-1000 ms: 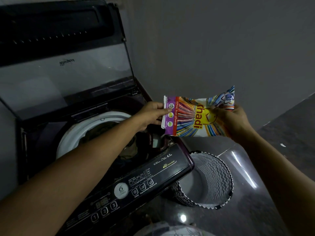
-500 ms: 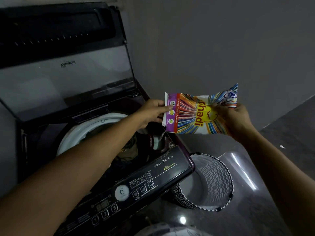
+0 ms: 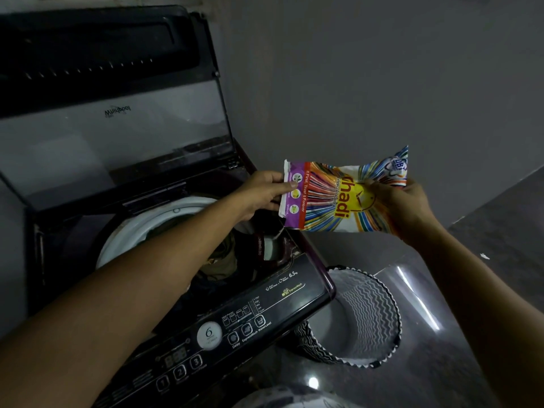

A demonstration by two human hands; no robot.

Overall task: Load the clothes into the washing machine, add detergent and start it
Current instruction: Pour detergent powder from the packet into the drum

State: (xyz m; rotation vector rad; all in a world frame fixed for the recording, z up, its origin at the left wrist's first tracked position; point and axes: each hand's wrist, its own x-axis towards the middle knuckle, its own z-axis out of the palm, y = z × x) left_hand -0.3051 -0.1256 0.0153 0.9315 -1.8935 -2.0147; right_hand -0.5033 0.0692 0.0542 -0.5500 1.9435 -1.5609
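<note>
A colourful detergent packet [image 3: 332,198] is held sideways in the air above the right rear corner of the top-loading washing machine [image 3: 265,293]. My left hand [image 3: 262,193] pinches its purple left edge. My right hand [image 3: 403,207] grips its right end. Below the packet's left edge sits the open detergent compartment [image 3: 272,245]. The lid [image 3: 112,113] stands raised. Dark and olive clothes [image 3: 219,260] lie inside the white-rimmed drum [image 3: 138,228], partly hidden by my left forearm. The control panel [image 3: 212,337] runs along the front.
A black-and-white zigzag laundry basket [image 3: 368,313] stands on the glossy grey floor [image 3: 426,363] right of the machine. A grey wall [image 3: 382,83] rises behind. Another patterned round object [image 3: 282,399] shows at the bottom edge.
Both hands have lifted the packet slightly, keeping the same grips. The clothes and the machine have not moved.
</note>
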